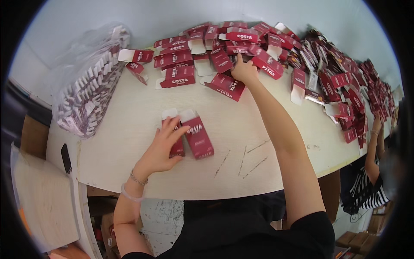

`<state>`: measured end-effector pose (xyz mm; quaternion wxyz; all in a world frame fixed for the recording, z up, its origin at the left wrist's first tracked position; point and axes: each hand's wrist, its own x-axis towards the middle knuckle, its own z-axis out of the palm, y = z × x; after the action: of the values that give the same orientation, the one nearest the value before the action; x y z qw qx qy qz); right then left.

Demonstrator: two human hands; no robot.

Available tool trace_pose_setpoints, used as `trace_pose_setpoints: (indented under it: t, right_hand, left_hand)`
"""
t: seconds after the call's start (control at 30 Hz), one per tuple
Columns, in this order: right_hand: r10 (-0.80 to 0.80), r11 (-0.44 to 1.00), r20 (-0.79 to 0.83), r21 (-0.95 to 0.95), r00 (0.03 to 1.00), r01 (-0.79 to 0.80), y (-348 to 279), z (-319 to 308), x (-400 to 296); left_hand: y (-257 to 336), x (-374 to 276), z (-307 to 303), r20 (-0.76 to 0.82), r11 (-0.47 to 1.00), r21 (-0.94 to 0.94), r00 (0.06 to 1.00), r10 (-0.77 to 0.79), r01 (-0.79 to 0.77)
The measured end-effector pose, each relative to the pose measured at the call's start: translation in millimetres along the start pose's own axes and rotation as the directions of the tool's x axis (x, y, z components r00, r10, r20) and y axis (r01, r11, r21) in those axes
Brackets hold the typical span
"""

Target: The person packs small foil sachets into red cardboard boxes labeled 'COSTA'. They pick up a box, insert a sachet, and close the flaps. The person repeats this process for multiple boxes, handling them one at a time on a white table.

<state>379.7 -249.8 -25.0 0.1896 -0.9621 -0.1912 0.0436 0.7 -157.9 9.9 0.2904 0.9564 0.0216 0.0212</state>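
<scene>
My left hand [161, 145] lies palm down with spread fingers over a red Costa carton [177, 149] on the table. Its index finger reaches the edge of a second red carton [198, 137], close beside the first and slightly angled. Both cartons have white flaps raised at their far ends. Farther off, my right hand [245, 69] reaches into a heap of red cartons [174, 60], index finger extended against one of them. A carton with a white flap [227, 86] lies just left of the right wrist. What is under the right fingers is partly hidden.
A clear plastic bag [90, 84] full of packed sachets stands at the left. Dark red sachets [333, 61] and cartons pile up at the right. A phone [66, 158] lies near the left edge. Another person's hands [377, 124] work at the far right.
</scene>
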Motion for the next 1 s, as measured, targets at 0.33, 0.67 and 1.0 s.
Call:
trace_pose_setpoints:
  t: [0.33, 0.67, 1.0]
  right_hand:
    - [0.031, 0.996, 0.107, -0.088, 0.994, -0.022, -5.5, 4.4, -20.7]
    - [-0.136, 0.732, 0.217, 0.68, 0.967, -0.049, 121.0, -44.8, -50.9]
    - [-0.117, -0.413, 0.041, 0.906, 0.992, -0.086, 138.9, -88.9, -193.4]
  left_hand:
    - [-38.0, -24.5, -4.9, -0.199, 0.877, -0.222, 0.861, -0.468, 0.425]
    - [65.4, -63.5, 4.9, -0.736, 0.861, -0.488, 0.598, -0.316, -0.145]
    - [116.0, 2.5, 124.0, -0.688, 0.927, -0.172, 0.715, 0.129, -0.333]
